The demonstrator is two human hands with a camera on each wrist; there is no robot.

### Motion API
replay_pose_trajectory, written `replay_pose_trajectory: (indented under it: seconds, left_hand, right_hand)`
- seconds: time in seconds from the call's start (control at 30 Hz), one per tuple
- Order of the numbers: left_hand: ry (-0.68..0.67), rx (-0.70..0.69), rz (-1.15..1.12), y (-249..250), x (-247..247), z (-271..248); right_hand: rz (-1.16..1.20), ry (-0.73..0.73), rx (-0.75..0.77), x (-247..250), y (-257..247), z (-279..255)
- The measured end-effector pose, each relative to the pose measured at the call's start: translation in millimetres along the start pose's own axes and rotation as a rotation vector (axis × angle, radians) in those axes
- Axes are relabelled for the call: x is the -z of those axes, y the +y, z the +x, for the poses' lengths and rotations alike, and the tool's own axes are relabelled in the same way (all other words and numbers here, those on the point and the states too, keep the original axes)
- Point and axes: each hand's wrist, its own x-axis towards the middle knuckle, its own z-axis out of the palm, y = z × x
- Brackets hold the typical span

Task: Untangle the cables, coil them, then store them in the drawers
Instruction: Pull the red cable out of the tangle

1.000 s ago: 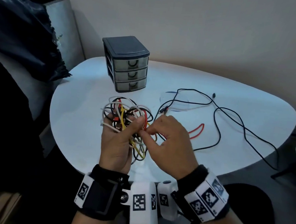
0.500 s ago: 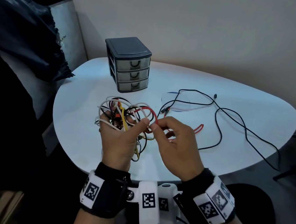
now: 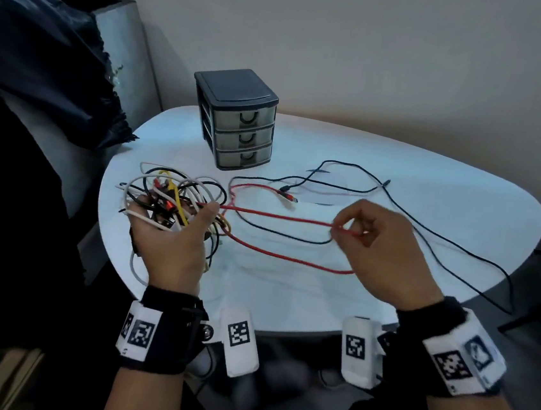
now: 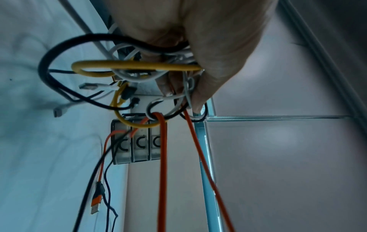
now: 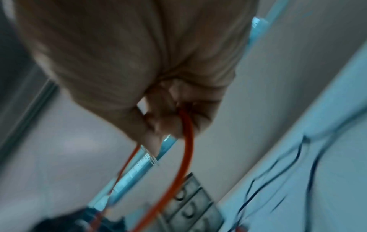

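My left hand (image 3: 171, 244) gripped the tangled bundle of cables (image 3: 169, 199) above the left part of the white table (image 3: 430, 195), fingers curled around it. My right hand (image 3: 381, 250) pinched the red cable (image 3: 274, 218) between thumb and fingertips; it ran taut from the bundle. The drawer unit (image 3: 238, 118) stood at the back with all three drawers closed. A black cable (image 3: 427, 228) lay loose on the table.

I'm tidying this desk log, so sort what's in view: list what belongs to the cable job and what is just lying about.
Part of the job:
- cable tangle, gripped by the left hand
- red cable, pinched by the right hand
- black cable, loose on the table
- drawer unit, all three drawers closed

Just lying about:
- dark cloth, left of the table
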Motion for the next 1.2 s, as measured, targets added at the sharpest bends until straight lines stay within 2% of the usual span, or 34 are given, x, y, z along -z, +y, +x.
replay_pose_trajectory:
  seconds: [0.07, 0.1, 0.13, 0.2, 0.27, 0.33, 0.4, 0.5, 0.57, 0.6, 0.67, 0.73, 0.8, 0.87, 0.93, 1.0, 1.07, 1.13, 1.2]
  left_hand:
    - [-0.011, 0.008, -0.036, -1.8, 0.4, -3.0]
    - [-0.017, 0.013, -0.044, -3.0, 0.0, -4.8]
    - [-0.019, 0.022, -0.042, -4.1, -0.4, -6.4]
    - [-0.019, 0.048, -0.04, -5.7, -1.7, -6.8]
    - [-0.014, 0.078, -0.069, -5.9, -2.9, -5.0]
    - [-0.009, 0.095, -0.09, -5.1, -3.0, -2.5]
    - [-0.021, 0.097, -0.118, -2.9, -2.5, 0.4]
    - [-0.037, 0.101, -0.159, -2.8, -1.9, 3.5]
    - [-0.038, 0.113, -0.187, -3.7, -2.1, 5.0]
    - [-0.04, 0.118, -0.197, -4.8, -1.6, 6.4]
    - [-0.037, 0.12, -0.205, -6.5, 0.0, 10.8]
    - [-0.027, 0.121, -0.218, -6.6, 2.0, 15.3]
    - [-0.036, 0.121, -0.225, -7.5, 4.5, 18.3]
    - [-0.043, 0.122, -0.224, -8.1, 5.9, 19.0]
    - [-0.034, 0.124, -0.224, -9.1, 5.6, 17.9]
    - [-0.037, 0.119, -0.22, -9.1, 3.5, 14.1]
    - [-0.046, 0.102, -0.203, -9.3, 0.9, 10.2]
    - [-0.039, 0.057, -0.17, -9.3, -1.2, 6.5]
    - [-0.015, -0.008, -0.129, -7.5, -2.2, 4.8]
  right_hand:
    - [-0.037, 0.289, -0.012, -0.4, 12.9, 4.7]
    - [0.052, 0.4, -0.037, -1.2, 18.0, 6.4]
    - [0.197, 0.445, -0.081, -1.8, 20.0, 8.2]
    - [0.553, 0.331, -0.231, -3.1, 12.1, 7.0]
    - [0.767, 0.176, -0.321, -1.5, 3.5, 1.9]
    - [0.713, 0.128, -0.32, 2.2, 1.8, -0.1]
    - [0.533, 0.178, -0.263, 7.4, 6.2, 0.7]
    - [0.132, 0.438, -0.053, 18.3, 12.2, 3.4]
    - [0.038, 0.599, 0.025, 25.1, 15.7, 4.3]
    - [0.052, 0.619, 0.006, 27.7, 19.1, 5.8]
    - [0.11, 0.526, -0.153, 34.1, 23.7, 9.7]
    - [0.064, 0.286, -0.418, 41.1, 25.2, 9.7]
    - [0.061, 0.047, -0.575, 43.4, 28.9, 7.0]
    - [0.271, -0.023, -0.631, 40.5, 33.5, 6.2]
    - [0.619, 0.033, -0.649, 37.4, 35.7, 7.3]
    - [0.844, 0.187, -0.571, 34.8, 36.8, 9.4]
    - [0.872, 0.388, -0.417, 32.4, 36.3, 13.0]
    - [0.731, 0.612, -0.201, 29.9, 35.0, 16.4]
    - [0.461, 0.778, 0.058, 28.7, 34.3, 15.5]
